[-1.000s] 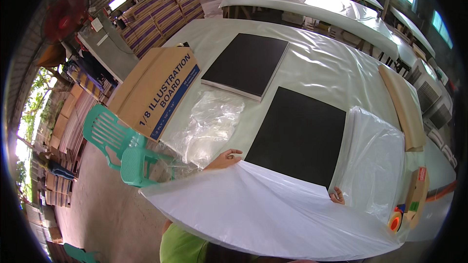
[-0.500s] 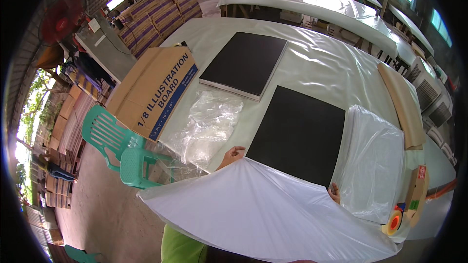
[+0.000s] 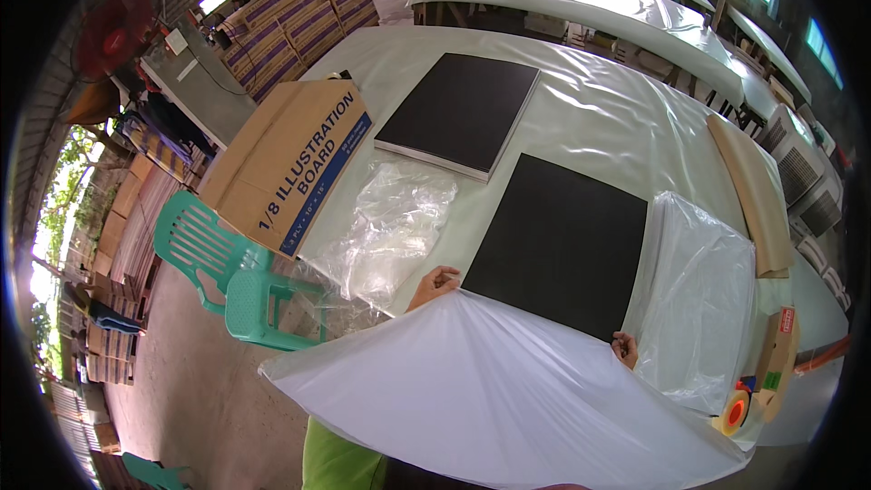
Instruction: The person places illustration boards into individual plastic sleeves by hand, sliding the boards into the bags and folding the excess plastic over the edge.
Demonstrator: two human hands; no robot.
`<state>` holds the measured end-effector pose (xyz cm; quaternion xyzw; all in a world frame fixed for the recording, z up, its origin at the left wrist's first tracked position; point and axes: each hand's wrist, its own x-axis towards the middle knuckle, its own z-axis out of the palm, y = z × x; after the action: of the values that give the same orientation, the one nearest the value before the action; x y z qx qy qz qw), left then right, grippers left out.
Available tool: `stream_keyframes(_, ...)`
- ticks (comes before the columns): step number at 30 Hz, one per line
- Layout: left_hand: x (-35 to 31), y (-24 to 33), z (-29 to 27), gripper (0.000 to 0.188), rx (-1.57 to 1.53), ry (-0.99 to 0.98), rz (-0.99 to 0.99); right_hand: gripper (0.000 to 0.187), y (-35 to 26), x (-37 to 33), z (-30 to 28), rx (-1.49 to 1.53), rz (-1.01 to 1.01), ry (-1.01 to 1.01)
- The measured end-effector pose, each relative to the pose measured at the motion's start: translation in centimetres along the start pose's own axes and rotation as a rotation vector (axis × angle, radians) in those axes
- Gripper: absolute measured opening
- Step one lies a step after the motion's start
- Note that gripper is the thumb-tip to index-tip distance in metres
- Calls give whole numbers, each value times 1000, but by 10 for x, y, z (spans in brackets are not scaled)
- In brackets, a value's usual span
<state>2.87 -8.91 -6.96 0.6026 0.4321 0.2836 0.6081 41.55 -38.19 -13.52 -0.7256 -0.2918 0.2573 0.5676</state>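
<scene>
A flat black board (image 3: 562, 240) lies on the covered table in front of me, perhaps the top of a stack. A translucent white plastic sheet (image 3: 508, 390), maybe a bag, covers its near end and spreads over my lap, hiding my forearms. My left hand (image 3: 436, 287) is closed, fingers curled, at the plastic's edge by the board's near-left corner. At the near-right corner, the curled fingers of my right hand (image 3: 625, 348) close on the plastic's edge; the rest of that hand is under the plastic. A second stack of black boards (image 3: 458, 113) sits farther back.
Clear plastic bags (image 3: 697, 299) lie right of the board, crumpled clear plastic (image 3: 395, 218) left. A cardboard box (image 3: 286, 159) stands at the table's left edge, beside a green chair (image 3: 213, 249). Tape rolls (image 3: 735, 413) and brown paper (image 3: 748, 195) lie at the right.
More of my right hand's fingers shows at the board's near-right corner. My left hand and the plastic stay almost the same; the whole view has shifted slightly.
</scene>
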Motion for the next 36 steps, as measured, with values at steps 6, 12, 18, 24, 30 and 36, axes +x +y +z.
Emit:
stream_keyframes(6,5,-8,0,23,282,113,142,17,35,-5,-6,-130,-18,116)
stream_keyframes(12,-13,-14,-43,33,920,-216,496,31,-67,-43,-22,-306,-196,-37)
stream_keyframes(18,-40,50,-41,36,529,-451,455,35,-110,-58,-42,-57,-76,-236)
stream_keyframes(24,-41,68,-27,33,298,-631,771,38,-23,-22,0,257,331,-262)
stream_keyframes(30,-18,22,14,35,408,-127,313,35,-52,-14,58,24,180,-30)
stream_keyframes(36,-3,49,73,37,197,26,236,32,-114,1,25,-48,-13,343)
